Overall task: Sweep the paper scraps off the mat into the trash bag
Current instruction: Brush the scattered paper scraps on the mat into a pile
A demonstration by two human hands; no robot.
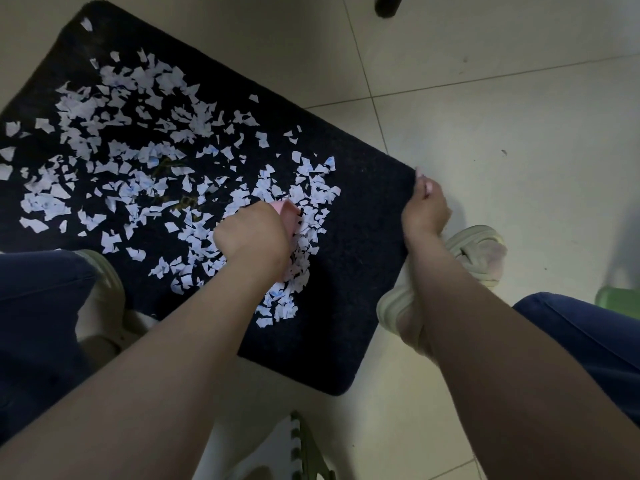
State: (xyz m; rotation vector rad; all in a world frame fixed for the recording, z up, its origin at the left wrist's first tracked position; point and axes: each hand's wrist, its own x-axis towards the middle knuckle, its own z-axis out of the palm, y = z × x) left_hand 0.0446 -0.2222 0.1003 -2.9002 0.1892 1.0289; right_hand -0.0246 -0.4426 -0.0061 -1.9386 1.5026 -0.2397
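A dark mat point(360, 216) lies on the tiled floor, strewn with several white paper scraps point(114, 147), thickest left of centre and around my left hand. My left hand point(252, 233) is a fist on the mat, gripping a small pink tool point(289, 216) that sits among the scraps. My right hand point(426, 209) pinches the mat's right corner, fingers curled over its edge. No trash bag is in view.
Light tiled floor point(519, 116) surrounds the mat. My knees in dark blue trousers sit at the left point(38, 306) and right point(588, 334), with pale shoes point(478, 254) beside the mat. A white foam piece point(270, 445) lies near the bottom edge. A dark furniture leg point(388, 3) stands at the top.
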